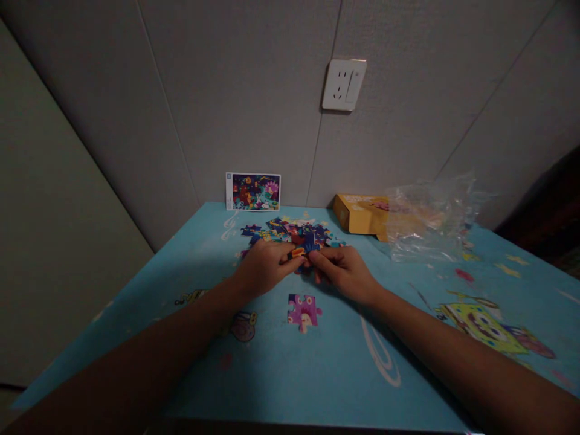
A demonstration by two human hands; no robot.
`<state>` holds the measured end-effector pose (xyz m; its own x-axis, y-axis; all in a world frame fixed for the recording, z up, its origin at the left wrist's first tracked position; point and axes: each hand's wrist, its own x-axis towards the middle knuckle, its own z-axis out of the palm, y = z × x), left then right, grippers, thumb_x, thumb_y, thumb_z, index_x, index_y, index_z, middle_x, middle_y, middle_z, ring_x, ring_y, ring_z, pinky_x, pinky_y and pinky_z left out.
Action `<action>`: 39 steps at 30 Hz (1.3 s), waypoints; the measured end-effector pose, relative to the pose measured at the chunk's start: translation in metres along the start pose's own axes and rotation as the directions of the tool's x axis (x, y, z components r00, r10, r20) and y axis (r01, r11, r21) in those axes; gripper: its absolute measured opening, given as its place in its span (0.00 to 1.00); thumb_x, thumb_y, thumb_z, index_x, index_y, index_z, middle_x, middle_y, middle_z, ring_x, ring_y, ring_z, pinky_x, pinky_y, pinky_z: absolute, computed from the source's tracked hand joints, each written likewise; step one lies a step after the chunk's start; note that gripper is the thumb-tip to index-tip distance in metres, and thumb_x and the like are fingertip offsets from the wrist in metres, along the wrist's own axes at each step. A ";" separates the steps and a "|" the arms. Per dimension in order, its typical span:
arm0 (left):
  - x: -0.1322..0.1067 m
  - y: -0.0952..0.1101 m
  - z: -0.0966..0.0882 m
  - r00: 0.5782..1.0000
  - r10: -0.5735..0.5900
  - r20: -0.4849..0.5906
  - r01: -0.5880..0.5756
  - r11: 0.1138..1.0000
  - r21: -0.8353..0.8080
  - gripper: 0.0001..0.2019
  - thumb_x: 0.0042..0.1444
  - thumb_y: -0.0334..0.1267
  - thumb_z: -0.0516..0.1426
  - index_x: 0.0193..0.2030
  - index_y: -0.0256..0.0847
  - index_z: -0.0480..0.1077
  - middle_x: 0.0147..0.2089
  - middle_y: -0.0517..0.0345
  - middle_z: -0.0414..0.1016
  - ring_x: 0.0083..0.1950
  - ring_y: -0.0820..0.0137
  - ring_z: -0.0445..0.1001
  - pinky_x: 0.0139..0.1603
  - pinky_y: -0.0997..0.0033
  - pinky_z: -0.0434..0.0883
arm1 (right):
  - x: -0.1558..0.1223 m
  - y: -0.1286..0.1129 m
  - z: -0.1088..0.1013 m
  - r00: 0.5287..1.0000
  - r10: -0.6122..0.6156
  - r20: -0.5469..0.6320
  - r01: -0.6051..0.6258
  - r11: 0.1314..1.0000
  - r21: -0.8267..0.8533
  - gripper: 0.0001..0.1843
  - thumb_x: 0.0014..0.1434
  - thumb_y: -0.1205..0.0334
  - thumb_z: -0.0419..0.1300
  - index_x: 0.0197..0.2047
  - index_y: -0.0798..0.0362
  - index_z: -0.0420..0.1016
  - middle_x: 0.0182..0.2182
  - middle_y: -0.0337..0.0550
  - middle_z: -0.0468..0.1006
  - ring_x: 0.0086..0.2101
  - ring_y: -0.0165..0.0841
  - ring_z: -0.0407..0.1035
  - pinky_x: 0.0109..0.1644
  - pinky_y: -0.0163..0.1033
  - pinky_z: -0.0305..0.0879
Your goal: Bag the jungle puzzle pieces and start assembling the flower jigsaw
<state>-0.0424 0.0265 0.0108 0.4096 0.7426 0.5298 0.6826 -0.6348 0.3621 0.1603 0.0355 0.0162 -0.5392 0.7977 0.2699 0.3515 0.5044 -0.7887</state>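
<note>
My left hand [265, 267] and my right hand [343, 270] meet over the blue cartoon tablecloth [281, 368], fingers pinched together. Between the fingertips sits a small jigsaw piece [299, 252] with orange and dark colours; both hands grip at it. Just behind them lies a heap of loose puzzle pieces [290, 232], mostly blue and multicoloured. A joined pink and purple puzzle section [303, 311] lies flat on the cloth, just in front of my hands. A reference picture card [252, 191] leans against the wall behind the heap.
A yellow cardboard box [360, 212] lies at the back right beside a crumpled clear plastic bag [428, 220]. A white wall socket [344, 84] is on the grey wall above. The table's near edge runs along the bottom of the view.
</note>
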 end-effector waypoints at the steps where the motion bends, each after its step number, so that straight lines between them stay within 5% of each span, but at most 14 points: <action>1: 0.000 0.000 0.000 1.000 -0.010 -0.007 0.010 1.000 -0.002 0.13 0.58 0.39 0.57 0.23 0.38 0.66 0.20 0.65 0.63 0.23 0.76 0.63 0.28 0.73 0.57 | 0.000 0.001 0.000 1.000 -0.004 0.016 0.004 1.000 -0.019 0.27 0.65 0.46 0.50 0.27 0.58 0.76 0.18 0.39 0.72 0.19 0.25 0.60 0.24 0.33 0.54; 8: -0.001 0.002 0.000 0.995 -0.052 -0.080 0.051 0.999 -0.007 0.13 0.51 0.35 0.55 0.18 0.39 0.58 0.17 0.68 0.55 0.19 0.78 0.56 0.25 0.74 0.55 | -0.002 -0.003 0.000 0.998 -0.024 0.061 0.028 0.997 -0.069 0.26 0.66 0.48 0.50 0.28 0.57 0.77 0.17 0.38 0.72 0.18 0.25 0.60 0.23 0.32 0.53; 15: -0.001 0.000 -0.003 0.995 -0.071 -0.065 0.074 0.996 0.042 0.10 0.48 0.37 0.55 0.19 0.39 0.63 0.17 0.66 0.59 0.20 0.77 0.57 0.25 0.74 0.55 | -0.001 -0.004 -0.002 0.999 -0.023 0.049 0.028 0.995 -0.095 0.25 0.65 0.51 0.51 0.23 0.57 0.74 0.15 0.37 0.68 0.18 0.24 0.57 0.23 0.33 0.51; 39: -0.001 -0.002 -0.008 0.958 0.170 -0.230 -0.116 0.966 0.230 0.13 0.47 0.35 0.56 0.16 0.40 0.59 0.14 0.68 0.58 0.20 0.76 0.60 0.31 0.69 0.59 | 0.001 -0.005 -0.003 0.999 -0.042 0.000 0.042 0.994 -0.105 0.26 0.65 0.49 0.51 0.21 0.56 0.71 0.17 0.37 0.69 0.18 0.24 0.57 0.22 0.33 0.50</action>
<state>-0.0487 0.0254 0.0157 0.3693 0.5548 0.7456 0.7510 -0.6507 0.1122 0.1602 0.0341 0.0221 -0.5533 0.7758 0.3033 0.4068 0.5694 -0.7144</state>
